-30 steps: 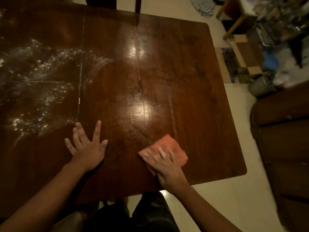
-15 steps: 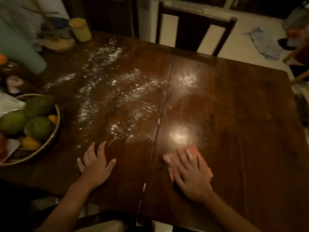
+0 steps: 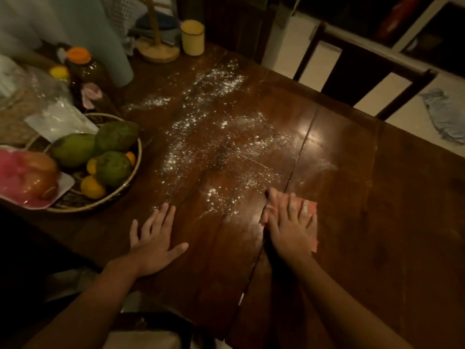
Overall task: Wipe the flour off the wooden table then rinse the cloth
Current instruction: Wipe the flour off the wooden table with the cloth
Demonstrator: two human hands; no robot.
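Note:
White flour lies scattered over the middle of the dark wooden table, from near the yellow cup down to my hands. My right hand presses flat on a pink cloth at the flour's near right edge, beside the table's seam; most of the cloth is hidden under the palm. My left hand rests flat on the bare wood to the left, fingers spread, holding nothing.
A woven basket of green and yellow fruit sits at the left, with bags and jars behind it. A yellow cup and a round wooden stand are at the far edge. A dark chair stands behind the table; a blue rag lies on the floor.
My right hand has slid the cloth to the left across the table, up to the edge of the flour. The view has swung left, bringing the basket and cup into sight.

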